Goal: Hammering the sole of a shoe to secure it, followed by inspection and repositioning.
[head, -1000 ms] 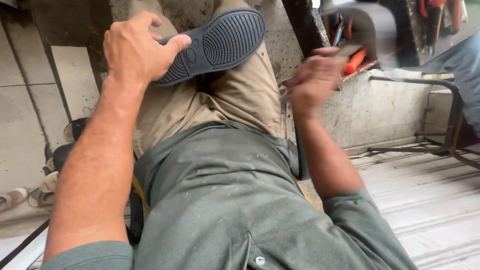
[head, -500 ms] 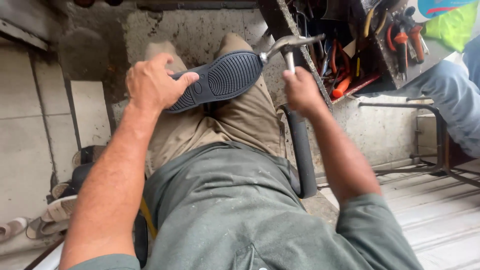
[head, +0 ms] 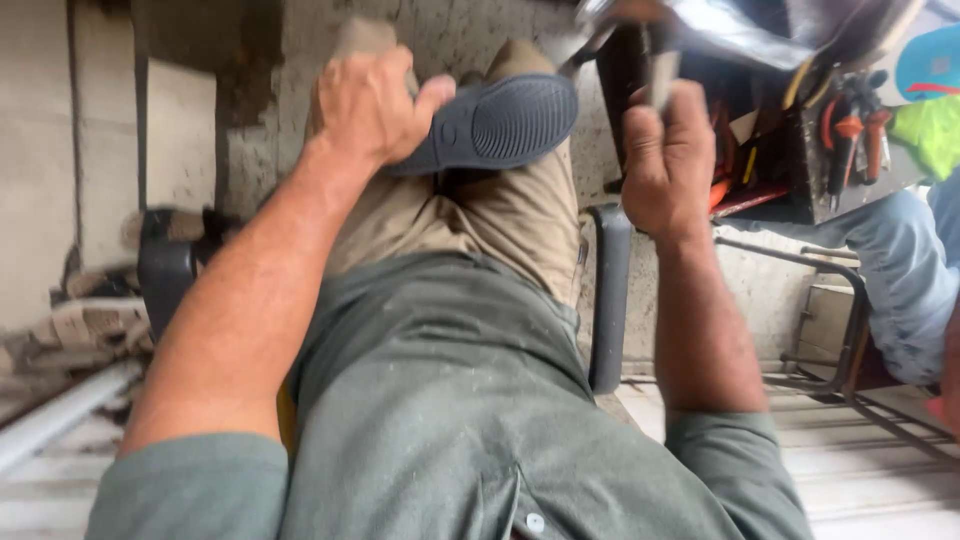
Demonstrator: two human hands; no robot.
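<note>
Concrete wall behind, tool rack [head: 800,150] at right. Dark shoe sole [head: 495,125] tread-up on khaki knee [head: 500,215], pinned at heel by left hand [head: 370,105], fingers curled over, steadying for striking. Right hand [head: 665,155] fisted around hammer handle [head: 660,70], head raised, blurred.

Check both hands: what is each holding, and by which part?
Left hand grips the dark shoe at its heel end, sole up, on the knee. Right hand is fisted around the hammer handle, head raised and blurred.
</note>
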